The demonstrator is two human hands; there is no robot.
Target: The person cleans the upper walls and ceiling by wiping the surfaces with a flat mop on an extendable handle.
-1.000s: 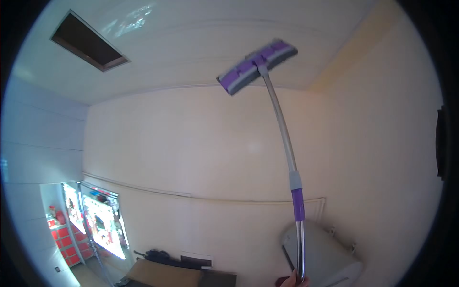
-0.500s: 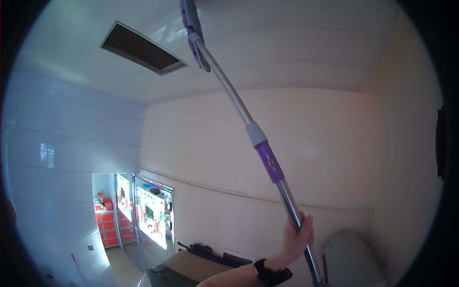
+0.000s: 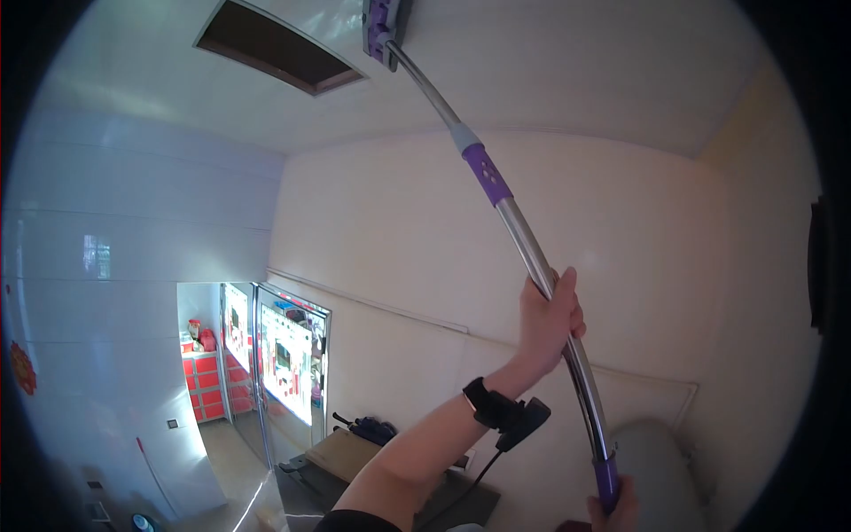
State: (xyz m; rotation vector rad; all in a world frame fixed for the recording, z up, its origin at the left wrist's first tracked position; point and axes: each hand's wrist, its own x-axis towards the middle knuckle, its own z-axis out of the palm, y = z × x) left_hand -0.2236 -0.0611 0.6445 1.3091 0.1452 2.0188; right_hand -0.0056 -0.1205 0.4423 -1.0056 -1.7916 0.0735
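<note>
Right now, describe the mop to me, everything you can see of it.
The mop is raised at a slant, its flat purple-and-grey head up by the ceiling and cut off by the picture's top edge; whether they touch is unclear. The shiny, metal-looking pole has a grey-and-purple collar partway along and a purple grip low down. The left hand wraps the pole; the right hand holds the grip.

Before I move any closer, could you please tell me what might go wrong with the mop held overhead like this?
The mop head is close to the ceiling recess and might knock its frame. The pole could slip at the purple collar if that is loose. The cable hanging by the left forearm might snag.
</note>
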